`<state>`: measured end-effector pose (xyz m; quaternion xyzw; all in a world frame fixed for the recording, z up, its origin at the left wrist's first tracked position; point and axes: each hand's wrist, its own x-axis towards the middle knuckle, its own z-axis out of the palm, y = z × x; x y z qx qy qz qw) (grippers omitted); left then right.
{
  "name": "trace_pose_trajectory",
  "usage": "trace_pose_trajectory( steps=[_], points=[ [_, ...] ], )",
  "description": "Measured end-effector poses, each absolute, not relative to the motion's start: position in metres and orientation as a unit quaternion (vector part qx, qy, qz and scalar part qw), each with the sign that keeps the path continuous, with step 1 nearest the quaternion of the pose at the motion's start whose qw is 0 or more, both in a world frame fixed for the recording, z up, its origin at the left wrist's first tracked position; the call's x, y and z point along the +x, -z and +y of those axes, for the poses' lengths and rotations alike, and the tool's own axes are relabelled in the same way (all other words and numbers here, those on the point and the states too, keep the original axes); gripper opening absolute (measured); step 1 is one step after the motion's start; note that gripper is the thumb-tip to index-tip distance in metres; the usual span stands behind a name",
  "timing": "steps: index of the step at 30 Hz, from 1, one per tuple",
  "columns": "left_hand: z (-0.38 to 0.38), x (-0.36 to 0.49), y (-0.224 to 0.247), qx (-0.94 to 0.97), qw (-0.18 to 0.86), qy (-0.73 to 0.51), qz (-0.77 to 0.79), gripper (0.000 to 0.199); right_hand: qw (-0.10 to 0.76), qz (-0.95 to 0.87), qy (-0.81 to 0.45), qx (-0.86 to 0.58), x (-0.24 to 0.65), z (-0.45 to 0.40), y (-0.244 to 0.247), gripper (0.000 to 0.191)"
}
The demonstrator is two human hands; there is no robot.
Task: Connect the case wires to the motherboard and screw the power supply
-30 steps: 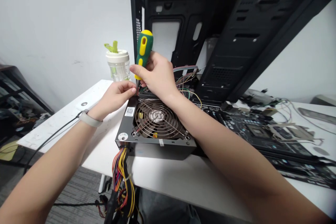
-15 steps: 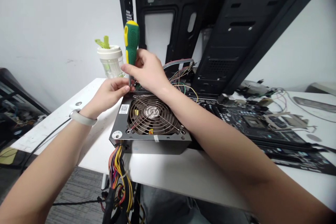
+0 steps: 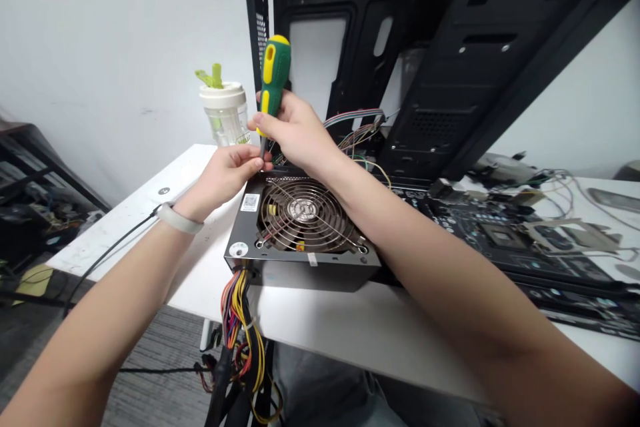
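Observation:
A screwdriver (image 3: 277, 70) with a green and yellow handle stands nearly upright, tip down, at the far left corner of a power supply (image 3: 300, 270). My right hand (image 3: 300, 130) is closed round the lower part of its handle. The fingers of my left hand (image 3: 233, 173) pinch at the lower end of the shaft; whether they also hold a small screw is hidden. The power supply lies on the table with its round fan grille (image 3: 305, 210) facing up. A bundle of coloured cables (image 3: 243, 313) hangs from its near side over the table edge.
Behind stands a large black computer case (image 3: 430, 80), with thin wires (image 3: 360, 137) at its foot. A motherboard (image 3: 490, 233) lies to the right. A lidded cup (image 3: 225, 113) is at the back left of the white table (image 3: 310, 320).
The whole view has shifted, so things appear farther right. The screwdriver handle has turned in my right hand and leans slightly more to the right. Both hands stay at the same corner.

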<state>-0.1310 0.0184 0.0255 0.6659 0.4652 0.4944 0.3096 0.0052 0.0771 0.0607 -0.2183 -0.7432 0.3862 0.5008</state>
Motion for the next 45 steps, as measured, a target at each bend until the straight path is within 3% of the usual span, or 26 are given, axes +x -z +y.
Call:
trace_pose_trajectory(
  steps=[6, 18, 33, 41, 45],
  points=[
    [0.016, -0.128, -0.026, 0.673, 0.272, -0.491, 0.482, 0.019, 0.496, -0.736, -0.424, -0.180, 0.006, 0.079, -0.058, 0.012],
    [0.011, -0.122, -0.031, 0.661, 0.231, -0.487, 0.522, 0.016, 0.488, -0.748, -0.416, -0.169, 0.005, 0.081, -0.056, 0.018],
    [0.015, -0.123, -0.027, 0.662, 0.125, -0.489, 0.554, 0.018, 0.494, -0.750, -0.407, -0.169, 0.006, 0.076, -0.058, 0.021],
    [0.016, -0.124, -0.026, 0.695, 0.179, -0.505, 0.479, 0.024, 0.480, -0.733, -0.438, -0.201, 0.012, 0.067, -0.063, 0.027],
    [0.015, -0.126, -0.028, 0.723, 0.190, -0.501, 0.437, 0.037, 0.465, -0.721, -0.480, -0.182, 0.010, 0.070, -0.060, 0.030]
  ],
)
